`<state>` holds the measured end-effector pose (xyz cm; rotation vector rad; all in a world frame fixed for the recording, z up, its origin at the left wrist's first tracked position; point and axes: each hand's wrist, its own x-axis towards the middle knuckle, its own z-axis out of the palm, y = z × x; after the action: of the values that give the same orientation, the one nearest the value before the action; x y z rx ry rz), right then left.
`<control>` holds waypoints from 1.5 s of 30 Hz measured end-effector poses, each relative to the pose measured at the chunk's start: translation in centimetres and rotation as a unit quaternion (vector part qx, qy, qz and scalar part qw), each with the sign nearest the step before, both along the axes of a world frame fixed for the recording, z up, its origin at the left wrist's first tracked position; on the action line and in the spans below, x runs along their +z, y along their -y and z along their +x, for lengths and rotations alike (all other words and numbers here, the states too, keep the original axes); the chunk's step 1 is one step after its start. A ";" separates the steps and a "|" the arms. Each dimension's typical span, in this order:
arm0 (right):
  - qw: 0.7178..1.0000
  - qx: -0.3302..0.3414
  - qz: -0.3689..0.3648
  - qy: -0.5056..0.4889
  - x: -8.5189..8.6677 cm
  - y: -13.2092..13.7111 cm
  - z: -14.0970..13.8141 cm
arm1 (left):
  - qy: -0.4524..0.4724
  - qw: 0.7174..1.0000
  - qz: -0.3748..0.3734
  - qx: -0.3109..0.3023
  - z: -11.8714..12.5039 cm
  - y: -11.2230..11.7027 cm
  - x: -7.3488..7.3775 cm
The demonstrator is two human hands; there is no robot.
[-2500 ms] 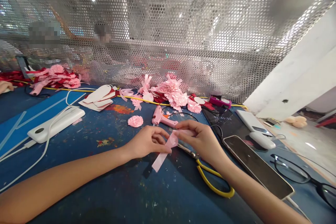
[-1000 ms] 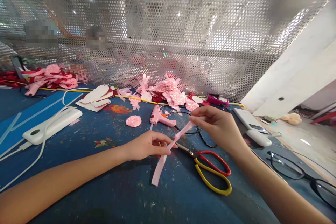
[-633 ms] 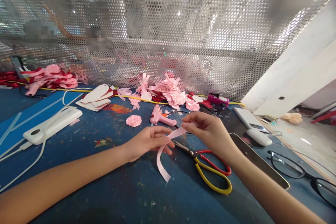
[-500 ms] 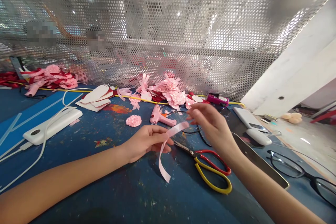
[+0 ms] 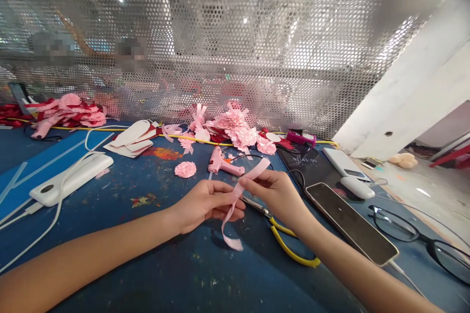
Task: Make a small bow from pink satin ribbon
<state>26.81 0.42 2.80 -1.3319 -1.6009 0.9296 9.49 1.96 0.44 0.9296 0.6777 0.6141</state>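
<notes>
Head view on my feed. Both hands meet low in the centre, over the blue, paint-flecked surface (image 5: 154, 259).

The left hand (image 5: 205, 203) comes in from the left with its grip closed: thumb and fingertips pinch the pink ribbon (image 5: 256, 170) near its middle. The right hand (image 5: 279, 195) faces it, almost touching. Its grip is also closed on the same ribbon, thumb on top.

From the pinch, one end of the ribbon sticks up and to the right, past the right hand's knuckles. The other end hangs down and curls, and its tip touches the surface below the left hand's fingers. I cannot tell whether the ribbon is folded inside the grips; the fingers hide it.

I note scissors (image 5: 290, 249) with yellow handles flat on the surface under the right wrist, the blades partly hidden by the hand. Just behind the hands lies a pink glue gun (image 5: 222, 164). Left of it sits a small pink flower (image 5: 185, 169), alone.

Further back, against the perforated metal screen (image 5: 235, 49), there is a heap of pink flowers (image 5: 237, 129), with a second heap (image 5: 66, 112) at far left. White card cutouts (image 5: 134, 137) lie between the two. A white power bank (image 5: 69, 180) with its cable lies at left.

Right of the right arm a dark phone (image 5: 350, 222) lies face up. Glasses (image 5: 407, 234) lie beyond it, well apart from the hands.
</notes>
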 end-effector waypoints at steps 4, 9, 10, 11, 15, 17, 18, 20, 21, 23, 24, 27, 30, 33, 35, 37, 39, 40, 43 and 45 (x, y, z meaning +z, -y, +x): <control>0.999 -0.030 0.020 0.020 0.3 -0.1 0.4 | 0.013 1.000 -0.017 0.003 0.1 0.1 0.0; 0.998 -0.058 0.028 0.019 0.6 -0.1 0.4 | 0.015 1.000 -0.015 0.000 0.1 0.0 0.1; 0.998 -0.059 0.028 0.021 0.5 -0.1 0.3 | 0.016 1.000 -0.016 -0.001 0.1 0.0 0.1; 0.998 -0.053 0.027 0.023 0.5 -0.1 0.3 | 0.015 1.000 -0.017 -0.002 0.1 0.0 0.2; 0.999 0.028 0.005 0.023 -0.1 0.0 0.0 | 0.020 0.999 -0.022 0.014 0.3 0.1 0.4; 0.998 0.064 -0.003 0.023 -0.3 0.0 -0.1 | 0.023 0.999 -0.022 0.024 0.4 0.1 0.3; 0.997 0.068 -0.002 0.025 -0.4 0.1 -0.2 | 0.023 0.999 -0.023 0.027 0.4 0.1 0.2; 0.998 0.058 0.007 0.032 -0.6 0.1 -0.3 | 0.020 0.999 -0.026 0.031 0.5 0.1 0.1; 0.998 0.050 0.010 0.033 -0.6 0.1 -0.4 | 0.017 0.999 -0.027 0.032 0.5 0.1 0.1; 0.999 0.041 0.013 0.030 -0.6 0.1 -0.4 | 0.009 0.999 -0.026 0.029 0.5 0.1 0.0; 0.999 0.039 0.015 0.027 -0.5 0.2 -0.4 | 0.004 0.999 -0.022 0.028 0.4 0.1 0.0; 0.999 0.024 0.026 0.031 -0.2 0.3 -0.3 | -0.017 1.000 -0.002 0.024 0.3 0.0 0.0; 0.998 -0.003 0.041 0.037 0.2 0.4 -0.3 | -0.033 0.999 0.016 0.026 0.1 0.0 0.1; 0.998 -0.019 0.052 0.039 0.3 0.3 -0.3 | -0.036 0.999 0.031 0.024 0.1 -0.1 0.1; 0.998 -0.010 0.046 0.032 0.2 0.2 -0.2 | -0.033 0.998 0.042 0.020 0.1 -0.2 0.0; 0.999 0.016 0.028 0.019 0.1 0.0 -0.1 | -0.027 0.998 0.051 0.017 0.1 -0.2 -0.3; 0.999 0.035 0.016 0.010 -0.2 -0.2 0.0 | -0.023 0.998 0.058 0.015 0.2 -0.2 -0.6; 0.999 0.037 0.017 0.008 -0.3 -0.2 0.0 | -0.021 0.998 0.062 0.015 0.2 -0.2 -0.8; 0.999 0.033 0.033 0.003 -0.6 -0.2 -0.1 | -0.028 0.996 0.083 0.019 0.4 -0.2 -1.1; 0.998 0.041 0.042 0.005 -0.8 0.0 -0.2 | -0.038 0.993 0.112 0.025 0.4 -0.2 -1.1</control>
<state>26.59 0.41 2.00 -1.2221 -1.6955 0.8949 9.85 2.19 -0.62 1.1519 0.7112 0.7129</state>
